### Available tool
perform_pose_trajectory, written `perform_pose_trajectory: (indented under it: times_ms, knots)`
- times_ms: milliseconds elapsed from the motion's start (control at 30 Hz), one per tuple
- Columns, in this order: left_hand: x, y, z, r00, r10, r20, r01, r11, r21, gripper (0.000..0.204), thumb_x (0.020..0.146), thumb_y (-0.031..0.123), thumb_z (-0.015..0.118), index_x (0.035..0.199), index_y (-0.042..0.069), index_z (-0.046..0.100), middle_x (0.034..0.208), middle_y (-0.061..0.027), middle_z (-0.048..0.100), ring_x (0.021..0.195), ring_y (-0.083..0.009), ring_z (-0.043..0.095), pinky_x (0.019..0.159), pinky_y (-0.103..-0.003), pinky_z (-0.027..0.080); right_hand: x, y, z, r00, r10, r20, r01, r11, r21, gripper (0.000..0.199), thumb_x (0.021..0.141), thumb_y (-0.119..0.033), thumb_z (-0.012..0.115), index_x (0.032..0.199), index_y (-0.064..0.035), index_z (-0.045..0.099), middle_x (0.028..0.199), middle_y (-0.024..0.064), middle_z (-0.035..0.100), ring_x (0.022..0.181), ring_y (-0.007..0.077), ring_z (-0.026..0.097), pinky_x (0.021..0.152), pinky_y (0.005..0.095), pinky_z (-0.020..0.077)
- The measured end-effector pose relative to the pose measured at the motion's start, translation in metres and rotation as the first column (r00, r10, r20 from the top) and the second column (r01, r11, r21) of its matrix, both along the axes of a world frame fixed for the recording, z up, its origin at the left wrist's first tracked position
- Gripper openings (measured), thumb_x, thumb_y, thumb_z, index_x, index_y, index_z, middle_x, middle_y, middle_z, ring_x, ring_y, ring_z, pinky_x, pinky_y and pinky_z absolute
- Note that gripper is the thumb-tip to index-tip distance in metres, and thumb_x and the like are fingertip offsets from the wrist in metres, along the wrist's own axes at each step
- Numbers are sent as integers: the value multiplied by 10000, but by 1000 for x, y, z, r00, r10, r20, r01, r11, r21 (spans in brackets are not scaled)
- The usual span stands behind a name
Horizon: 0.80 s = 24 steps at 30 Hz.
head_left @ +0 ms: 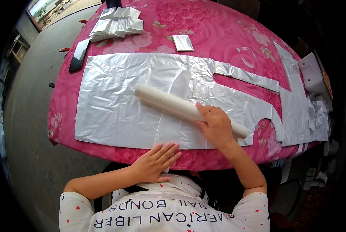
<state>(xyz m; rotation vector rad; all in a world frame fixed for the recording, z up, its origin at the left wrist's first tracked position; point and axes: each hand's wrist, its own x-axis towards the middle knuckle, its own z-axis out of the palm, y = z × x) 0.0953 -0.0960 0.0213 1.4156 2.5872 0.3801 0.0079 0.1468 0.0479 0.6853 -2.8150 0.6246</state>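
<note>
Right hand [216, 125] is wrapped over a pale tube [167, 104], grasping it toward its shorter end; the left hand [153, 164] is released and flat, its straight fingers at the near edge of a silvery plastic bag [115, 100], between six and seven o'clock. Beneath is a rounded table with a pink floral cloth [219, 33]. Grey floor [31, 104] spreads at nine o'clock, with a bright opening [51, 13] toward ten.

The bag lies flattened, its cut-out handles pointing to three o'clock, where more plastic [297, 116] gathers at the table's end. A white box-like object [310, 73] stands between two and three; its inside is hidden. Folded packets [117, 25] are heaped at eleven, one single packet [183, 43] lies at twelve, and a dark phone-like slab [79, 56] at ten.

From the right hand, the tube runs long toward ten o'clock and short toward four, slanting across the bag.
</note>
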Motion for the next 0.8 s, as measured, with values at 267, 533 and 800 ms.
perform_pose_trajectory:
  times_ms: [267, 533, 800]
  knots:
    - [-34, -22, 8, 944, -325, 62, 326, 945, -2, 747, 769, 340, 596, 1397, 92, 277, 1469, -126, 226, 1370, -242, 191, 1102, -412, 160, -8, 63, 18, 975, -220, -34, 219, 975, -31, 547, 684, -75, 695, 1211, -79, 549, 987, 96, 594, 885, 281, 542, 778, 353, 445]
    - [2, 2, -12, 918, -207, -338, 157, 973, -167, 496, 862, 240, 412, 1336, 103, 374, 1424, -111, 321, 1340, -266, 267, 1098, -416, 181, 34, 1, 15, 951, 282, 125, -274, 959, -74, 514, 649, -50, 692, 1147, -112, 584, 1032, 85, 591, 947, 280, 544, 833, 381, 431]
    - [6, 1, -18, 931, -164, -325, 130, 984, -123, 540, 867, 232, 411, 1381, 107, 305, 1440, -120, 293, 1331, -254, 288, 1081, -395, 234, -66, -31, -4, 973, 204, -106, -211, 975, -62, 529, 654, -30, 698, 1163, -115, 580, 1017, 73, 600, 938, 258, 541, 844, 364, 422]
